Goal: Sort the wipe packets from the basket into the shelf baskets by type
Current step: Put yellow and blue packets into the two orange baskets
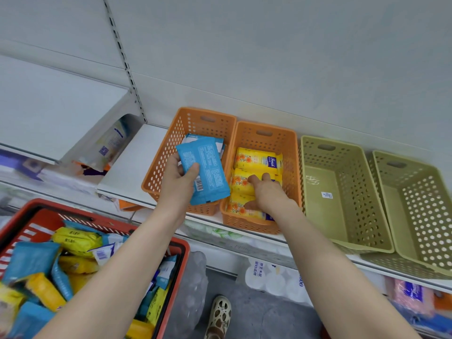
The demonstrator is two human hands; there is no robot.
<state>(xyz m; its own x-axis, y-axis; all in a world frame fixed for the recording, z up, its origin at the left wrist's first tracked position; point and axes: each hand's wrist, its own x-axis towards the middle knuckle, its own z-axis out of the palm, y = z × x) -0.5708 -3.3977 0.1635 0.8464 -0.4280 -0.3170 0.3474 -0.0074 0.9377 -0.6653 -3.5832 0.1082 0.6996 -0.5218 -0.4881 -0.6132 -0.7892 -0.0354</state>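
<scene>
My left hand (pixel 179 181) grips a blue wipe packet (pixel 204 170) over the left orange shelf basket (pixel 159 167), which holds another blue packet (pixel 195 138) at its back. My right hand (pixel 265 193) rests with spread fingers on yellow wipe packets (pixel 256 160) stacked in the second orange basket (pixel 288 152). Two green shelf baskets (pixel 342 192) (pixel 415 204) stand to the right and hold no packets. A red shopping basket (pixel 181 250) at lower left holds several blue packets (pixel 29 260) and yellow packets (pixel 75 239).
The baskets sit on a white shelf (pixel 127 172) against a white back panel. Paper goods lie on the left shelf section (pixel 107 148) and on the shelf below (pixel 269 277). A sandalled foot (pixel 220 314) stands on the grey floor.
</scene>
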